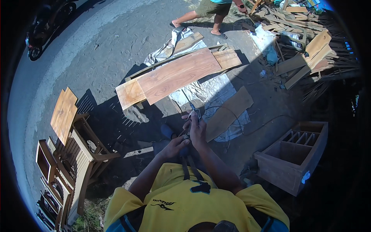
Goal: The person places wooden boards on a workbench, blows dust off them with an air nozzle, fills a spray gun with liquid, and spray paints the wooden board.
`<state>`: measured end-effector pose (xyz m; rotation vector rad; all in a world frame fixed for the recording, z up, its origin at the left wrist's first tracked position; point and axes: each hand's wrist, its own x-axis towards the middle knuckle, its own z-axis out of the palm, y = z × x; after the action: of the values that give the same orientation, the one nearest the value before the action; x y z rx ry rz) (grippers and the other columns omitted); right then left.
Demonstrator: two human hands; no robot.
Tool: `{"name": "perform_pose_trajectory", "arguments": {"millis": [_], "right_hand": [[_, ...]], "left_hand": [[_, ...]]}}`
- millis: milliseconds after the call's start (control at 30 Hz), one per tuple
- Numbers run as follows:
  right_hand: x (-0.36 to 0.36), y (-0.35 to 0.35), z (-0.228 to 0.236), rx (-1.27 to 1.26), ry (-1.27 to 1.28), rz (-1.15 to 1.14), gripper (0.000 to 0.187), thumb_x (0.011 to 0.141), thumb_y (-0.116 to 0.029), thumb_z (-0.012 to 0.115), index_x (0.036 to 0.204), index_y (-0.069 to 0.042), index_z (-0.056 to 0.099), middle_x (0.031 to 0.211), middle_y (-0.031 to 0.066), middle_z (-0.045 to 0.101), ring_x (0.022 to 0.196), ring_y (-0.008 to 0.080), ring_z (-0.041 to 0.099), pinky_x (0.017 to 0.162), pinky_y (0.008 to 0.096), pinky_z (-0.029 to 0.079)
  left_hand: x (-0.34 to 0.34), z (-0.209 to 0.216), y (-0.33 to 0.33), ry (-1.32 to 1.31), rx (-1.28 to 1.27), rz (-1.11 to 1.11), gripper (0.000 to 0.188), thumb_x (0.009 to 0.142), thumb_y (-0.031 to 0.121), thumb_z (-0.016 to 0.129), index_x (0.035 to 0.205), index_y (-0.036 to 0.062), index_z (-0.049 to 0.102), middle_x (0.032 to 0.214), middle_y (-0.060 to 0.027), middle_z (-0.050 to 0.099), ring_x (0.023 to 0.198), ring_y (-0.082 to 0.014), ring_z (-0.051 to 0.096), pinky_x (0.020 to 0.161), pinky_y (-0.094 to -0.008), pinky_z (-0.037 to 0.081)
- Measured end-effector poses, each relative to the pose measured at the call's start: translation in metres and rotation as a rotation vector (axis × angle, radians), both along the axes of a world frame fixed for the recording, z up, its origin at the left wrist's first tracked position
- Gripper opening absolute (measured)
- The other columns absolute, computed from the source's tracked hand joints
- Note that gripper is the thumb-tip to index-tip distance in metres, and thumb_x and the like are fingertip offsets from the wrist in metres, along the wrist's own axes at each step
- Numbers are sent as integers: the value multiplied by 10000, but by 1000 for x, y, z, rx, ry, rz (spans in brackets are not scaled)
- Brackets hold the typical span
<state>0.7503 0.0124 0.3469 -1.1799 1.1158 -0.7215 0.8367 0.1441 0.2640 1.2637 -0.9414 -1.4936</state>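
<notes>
Nearest me is the person's yellow shirt (pixel 185 208), with blue and black at the sleeves; across its chest runs a short dark word beside a dark emblem, and another dark patch edged in blue sits by the hem. Just past it, the left hand (pixel 174 148) has its thumb and fingers drawn together around a small piece (pixel 186 137), too dim to make out. The right hand (pixel 196 133), close beside and a little farther out, is wrapped around a tool (pixel 195 111), thumb along its body; I can't tell how each hidden finger lies. The tool stands in front of the person, its thin blue-and-silver nozzle slanting up and away toward the boards. A dark shoe (pixel 167 131) shows left of the hands. To the right lie a loose plank (pixel 228 114), partly over a white sheet (pixel 220 91), and a brown cabinet (pixel 280 170) with slatted compartments and a pale blue scrap at its corner. To the left stands slatted wooden furniture (pixel 83 166). Beyond the tool, a wide reddish board (pixel 181 75) rests across paler ones. Farther off, a co-worker in shorts (pixel 214 8) stands near heaped scrap wood (pixel 295 29), and a motorbike (pixel 48 29) is on the road (pixel 87 25).
</notes>
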Motion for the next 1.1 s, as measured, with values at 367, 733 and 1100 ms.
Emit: {"name": "perform_pose_trajectory", "arguments": {"millis": [367,733,1100], "right_hand": [[-163,92,39,274,-350,-469,501,1110,-406,525,1398,3,553,1119,171,713,799,225,733,742,364,626],[-116,160,29,315,-512,-592,461,1114,-388,519,1405,-31,514,1150,177,701,902,241,722,825,394,618],[-76,174,21,336,-415,-566,401,1126,-410,479,1250,-52,610,1134,122,691,905,220,647,849,358,554]], "left_hand": [[-71,76,46,-567,-119,-431,528,1064,459,577,1397,51,538,801,-207,672,778,-360,713,756,-471,537],[-24,79,83,-808,-226,-427,542,1055,488,545,1452,126,473,814,-220,700,817,-445,720,745,-547,550],[14,68,100,-784,-366,-490,415,1027,403,587,1299,111,472,763,-180,678,730,-429,710,645,-559,544]]}}
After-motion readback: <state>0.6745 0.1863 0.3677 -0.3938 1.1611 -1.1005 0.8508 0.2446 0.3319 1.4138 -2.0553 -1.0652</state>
